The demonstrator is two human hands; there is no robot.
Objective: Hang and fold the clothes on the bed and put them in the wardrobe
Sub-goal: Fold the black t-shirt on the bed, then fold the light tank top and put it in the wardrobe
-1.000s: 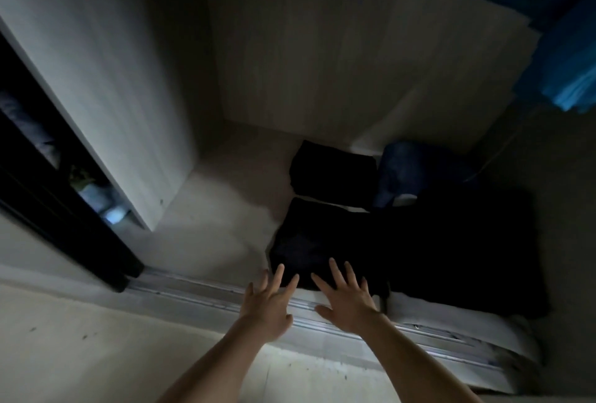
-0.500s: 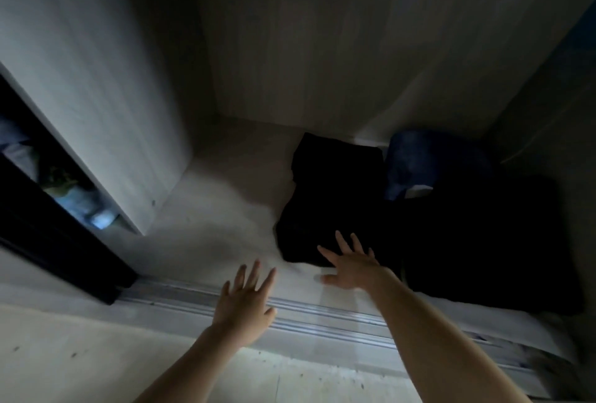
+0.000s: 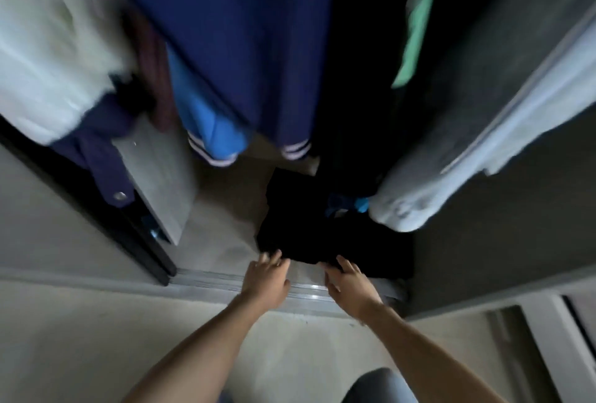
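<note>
A pile of folded black clothes (image 3: 309, 225) lies on the wardrobe floor (image 3: 219, 235), just inside the sliding-door track (image 3: 225, 283). My left hand (image 3: 266, 278) hovers over the track at the pile's near left corner, fingers relaxed, holding nothing. My right hand (image 3: 350, 285) is at the pile's near edge with its fingers spread, also holding nothing; whether the fingertips touch the cloth is unclear. A folded blue garment (image 3: 345, 204) peeks out behind the black pile.
Hung clothes fill the top: a white garment (image 3: 48, 57), a navy jacket (image 3: 232, 34), a bright blue piece (image 3: 209, 125), a green one (image 3: 419, 15) and a pale blue one (image 3: 467, 151). The dark door edge (image 3: 96, 202) stands at left. My knee (image 3: 380, 385) shows below.
My view has pulled back and up, so the hanging clothes now show. Both hands have drawn back toward the track at the pile's near edge.
</note>
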